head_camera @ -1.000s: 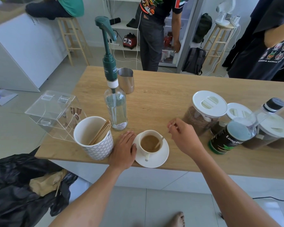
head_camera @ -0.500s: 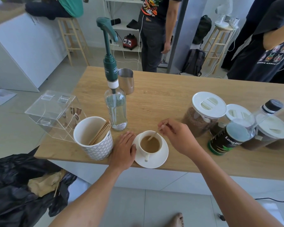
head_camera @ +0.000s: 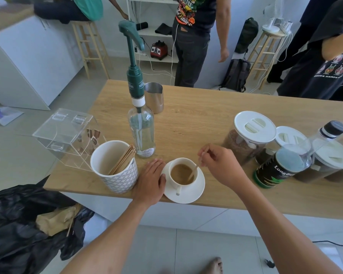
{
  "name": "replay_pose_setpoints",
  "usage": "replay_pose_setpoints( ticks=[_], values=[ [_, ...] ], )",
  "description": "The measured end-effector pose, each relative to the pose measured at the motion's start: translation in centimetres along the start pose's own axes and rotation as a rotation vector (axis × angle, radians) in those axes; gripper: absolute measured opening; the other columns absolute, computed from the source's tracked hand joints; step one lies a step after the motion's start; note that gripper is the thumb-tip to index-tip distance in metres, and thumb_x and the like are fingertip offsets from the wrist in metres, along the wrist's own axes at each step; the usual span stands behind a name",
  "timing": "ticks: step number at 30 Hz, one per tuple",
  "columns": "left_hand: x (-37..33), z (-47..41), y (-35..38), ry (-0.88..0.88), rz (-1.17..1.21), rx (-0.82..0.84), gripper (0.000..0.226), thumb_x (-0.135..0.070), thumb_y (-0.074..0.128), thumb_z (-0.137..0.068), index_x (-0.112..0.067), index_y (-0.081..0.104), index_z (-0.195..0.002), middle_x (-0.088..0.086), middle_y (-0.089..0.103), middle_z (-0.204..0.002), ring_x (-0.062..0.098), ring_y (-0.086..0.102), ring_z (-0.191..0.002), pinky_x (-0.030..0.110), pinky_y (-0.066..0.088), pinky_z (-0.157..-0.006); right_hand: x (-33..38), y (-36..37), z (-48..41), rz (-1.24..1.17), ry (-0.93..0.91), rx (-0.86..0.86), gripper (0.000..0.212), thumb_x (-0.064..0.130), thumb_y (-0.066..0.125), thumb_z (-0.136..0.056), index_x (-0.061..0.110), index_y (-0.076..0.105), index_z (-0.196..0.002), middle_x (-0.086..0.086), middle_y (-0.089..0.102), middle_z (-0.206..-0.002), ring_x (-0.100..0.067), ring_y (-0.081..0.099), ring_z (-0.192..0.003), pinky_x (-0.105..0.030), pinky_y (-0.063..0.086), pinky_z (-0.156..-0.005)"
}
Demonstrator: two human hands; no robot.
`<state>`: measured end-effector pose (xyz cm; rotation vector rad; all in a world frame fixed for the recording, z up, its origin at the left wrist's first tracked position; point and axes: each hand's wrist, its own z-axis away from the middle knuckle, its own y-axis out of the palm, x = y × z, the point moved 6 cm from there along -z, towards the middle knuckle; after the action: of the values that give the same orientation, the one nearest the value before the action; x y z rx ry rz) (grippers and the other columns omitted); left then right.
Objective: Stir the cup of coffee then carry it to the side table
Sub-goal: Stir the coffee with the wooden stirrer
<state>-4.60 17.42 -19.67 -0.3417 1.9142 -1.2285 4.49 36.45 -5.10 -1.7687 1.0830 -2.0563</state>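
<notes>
The cup (head_camera: 177,185) and saucer (head_camera: 196,192) are plain white. The coffee (head_camera: 179,173) is a milky light brown, and the stir stick (head_camera: 194,171) in it is pale tan wood. The desk (head_camera: 196,119) is light oak with a fine grain. At the near left, the stick holder (head_camera: 121,180) is white with a grey triangle pattern. The bottle (head_camera: 142,133) is clear glass under a dark green pump (head_camera: 135,86), and the pitcher (head_camera: 154,97) beyond it is brushed silver. On the right, the jar lid (head_camera: 254,126) is white, and the tin (head_camera: 273,173) is black and green with white lettering. The bag (head_camera: 12,224) on the floor is black.
</notes>
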Motion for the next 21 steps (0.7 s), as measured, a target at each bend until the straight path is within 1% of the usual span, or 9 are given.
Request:
replay_pose_setpoints(
  ticks=[2, 4, 6, 8, 11, 14, 16, 18, 21],
  values=[
    [0.1, 0.0, 0.0, -0.002, 0.001, 0.001, 0.054, -0.034, 0.026, -0.101, -0.011, 0.046, -0.146, 0.003, 0.045, -0.153, 0.016, 0.031, -0.146, 0.029, 0.014, -0.123, -0.2, -0.7, -0.1, 0.021, 0.0, -0.081, 0.019, 0.012, 0.05, -0.096, 0.016, 0.065, -0.085, 0.008, 0.071, -0.08, -0.017, 0.069, -0.076, -0.034, 0.058, -0.072],
    [0.1, 0.0, 0.1, -0.003, -0.002, 0.004, 0.054, -0.033, 0.027, -0.101, -0.01, 0.047, -0.145, 0.003, 0.046, -0.152, 0.017, 0.032, -0.146, 0.029, 0.014, -0.123, 0.0, -0.7, -0.2, -0.006, -0.02, -0.086, 0.018, 0.013, 0.051, -0.098, 0.013, 0.067, -0.091, 0.011, 0.071, -0.083, -0.008, 0.07, -0.079, -0.025, 0.056, -0.075],
    [0.1, 0.0, 0.1, -0.006, -0.004, 0.006, 0.054, -0.033, 0.027, -0.101, -0.01, 0.047, -0.145, 0.004, 0.046, -0.152, 0.017, 0.032, -0.145, 0.029, 0.015, -0.123, 0.0, 0.1, -0.1, -0.071, -0.019, -0.006, 0.018, 0.011, 0.053, -0.097, 0.011, 0.069, -0.09, 0.01, 0.073, -0.087, -0.004, 0.071, -0.08, -0.028, 0.057, -0.081],
    [0.1, 0.1, 0.1, -0.006, -0.005, 0.006, 0.053, -0.033, 0.027, -0.101, -0.01, 0.047, -0.145, 0.004, 0.046, -0.152, 0.017, 0.032, -0.146, 0.029, 0.015, -0.123, -0.1, 0.6, 0.2, -0.086, 0.017, 0.066, 0.019, 0.009, 0.053, -0.095, 0.012, 0.07, -0.087, 0.007, 0.074, -0.082, -0.006, 0.071, -0.076, -0.031, 0.059, -0.079],
    [0.0, 0.1, 0.0, -0.005, 0.002, 0.005, 0.053, -0.033, 0.028, -0.101, -0.01, 0.047, -0.145, 0.003, 0.045, -0.152, 0.016, 0.031, -0.146, 0.029, 0.014, -0.123, -0.7, -0.4, 0.2, -0.001, 0.048, -0.019, 0.02, 0.011, 0.051, -0.094, 0.017, 0.067, -0.082, 0.006, 0.072, -0.078, -0.015, 0.068, -0.072, -0.033, 0.056, -0.067],
    [0.1, 0.1, 0.1, 0.001, -0.002, 0.003, 0.053, -0.033, 0.028, -0.101, -0.01, 0.047, -0.145, 0.003, 0.046, -0.152, 0.017, 0.032, -0.146, 0.03, 0.015, -0.123, -0.8, -1.0, 0.1, -0.004, 0.026, -0.095, 0.018, 0.015, 0.051, -0.098, 0.014, 0.067, -0.092, 0.01, 0.071, -0.083, -0.008, 0.07, -0.079, -0.027, 0.056, -0.073],
    [0.2, 0.0, 0.2, -0.001, -0.002, 0.005, 0.054, -0.033, 0.027, -0.101, -0.01, 0.047, -0.145, 0.004, 0.046, -0.152, 0.017, 0.032, -0.146, 0.031, 0.017, -0.123, -0.6, -0.3, 0.1, -0.066, 0.004, -0.031, 0.017, 0.013, 0.053, -0.098, 0.01, 0.069, -0.094, 0.012, 0.072, -0.088, -0.001, 0.071, -0.083, -0.024, 0.056, -0.08],
    [0.2, 0.0, 0.1, -0.005, 0.001, 0.001, 0.053, -0.033, 0.028, -0.101, -0.01, 0.047, -0.145, 0.004, 0.046, -0.152, 0.017, 0.032, -0.145, 0.031, 0.016, -0.123, -0.5, 0.4, 0.3, -0.104, 0.025, 0.057, 0.017, 0.01, 0.055, -0.095, 0.011, 0.071, -0.091, 0.008, 0.075, -0.087, -0.003, 0.072, -0.083, -0.027, 0.058, -0.083],
    [0.0, 0.1, 0.0, -0.002, 0.0, -0.005, 0.053, -0.032, 0.028, -0.101, -0.01, 0.047, -0.145, 0.004, 0.046, -0.152, 0.017, 0.032, -0.145, 0.026, 0.011, -0.122, -0.8, 0.0, 0.2, -0.065, 0.061, 0.037, 0.019, 0.008, 0.054, -0.091, 0.014, 0.07, -0.083, 0.006, 0.074, -0.079, -0.009, 0.071, -0.075, -0.031, 0.059, -0.077]
  ],
)
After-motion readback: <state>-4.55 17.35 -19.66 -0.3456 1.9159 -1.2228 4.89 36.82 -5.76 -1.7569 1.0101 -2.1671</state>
